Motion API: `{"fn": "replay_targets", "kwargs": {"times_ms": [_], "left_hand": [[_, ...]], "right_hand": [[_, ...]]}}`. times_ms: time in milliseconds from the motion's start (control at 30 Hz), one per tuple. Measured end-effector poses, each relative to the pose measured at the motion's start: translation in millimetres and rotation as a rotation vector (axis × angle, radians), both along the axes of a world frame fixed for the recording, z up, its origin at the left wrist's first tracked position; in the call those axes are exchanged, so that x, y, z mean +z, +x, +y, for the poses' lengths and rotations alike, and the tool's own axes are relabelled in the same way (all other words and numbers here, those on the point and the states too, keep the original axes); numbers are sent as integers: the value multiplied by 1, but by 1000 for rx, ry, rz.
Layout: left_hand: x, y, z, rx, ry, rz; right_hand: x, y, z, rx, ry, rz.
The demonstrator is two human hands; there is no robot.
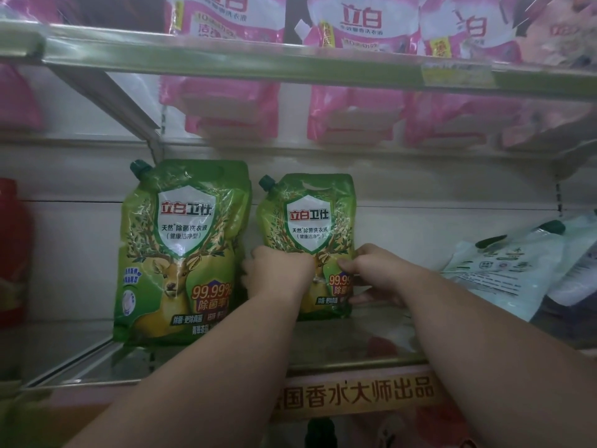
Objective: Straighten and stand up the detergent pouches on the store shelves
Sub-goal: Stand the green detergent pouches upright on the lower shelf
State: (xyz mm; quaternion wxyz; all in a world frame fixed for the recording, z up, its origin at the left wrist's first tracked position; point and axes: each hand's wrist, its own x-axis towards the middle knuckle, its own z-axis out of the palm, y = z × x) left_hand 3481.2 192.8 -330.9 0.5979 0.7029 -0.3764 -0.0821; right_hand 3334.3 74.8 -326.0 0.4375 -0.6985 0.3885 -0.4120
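Observation:
Two green detergent pouches with a deer print stand upright on the middle shelf (323, 347). The larger one (181, 247) is at the left, nearer the front. The smaller green pouch (307, 218) stands further back against the wall. My left hand (277, 273) grips its lower left side. On its lower right side my right hand (374, 266) holds it, thumb on the front and fingers behind. A pale pouch (504, 270) with a dark green cap lies tilted back on the right of the same shelf.
Pink pouches (355, 24) fill the glass shelf above, with its metal rail (290, 59) overhead. A red container (13, 250) stands at the far left. A shelf-edge strip with printed characters (355, 396) runs along the front below my arms.

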Motion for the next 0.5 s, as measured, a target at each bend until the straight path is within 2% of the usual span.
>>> {"fn": "replay_targets", "kwargs": {"times_ms": [133,500], "left_hand": [[0,1,-4,22,82,-54],[3,-1,3,-54,30,39]], "right_hand": [[1,3,0,-12,-7,7],[0,13,-3,-39,-39,43]]}}
